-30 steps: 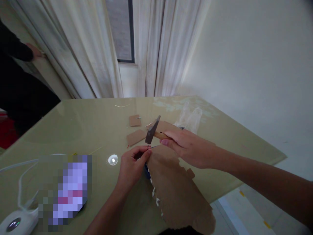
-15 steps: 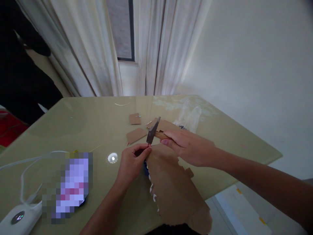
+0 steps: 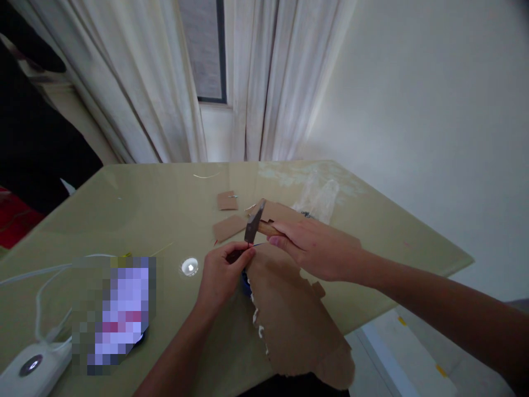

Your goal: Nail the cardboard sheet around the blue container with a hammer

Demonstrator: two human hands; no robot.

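Observation:
My right hand (image 3: 316,245) is closed around the wooden handle of a small hammer (image 3: 255,221), whose dark metal head is tilted. Just under the head, my left hand (image 3: 221,273) pinches a thin nail (image 3: 248,245) upright between thumb and fingers; only a short bit of it shows. The hammer's lower face is at the top of the nail, touching or almost so. Beneath the left fingertips lies the far end of a large torn cardboard piece (image 3: 293,309) with a ragged left edge. A blue object (image 3: 247,286) is mostly hidden under that cardboard.
Smaller cardboard pieces (image 3: 228,227) and a clear plastic bag (image 3: 320,198) lie farther back on the table (image 3: 157,204). At the left are a blurred-out phone (image 3: 124,309), white cables and a white power strip (image 3: 35,364). A person in dark clothes (image 3: 33,127) stands beyond the left edge.
The hammer head has shifted slightly left and stays over the nail. My left hand keeps its pinch. The person at the back left has moved a little further left.

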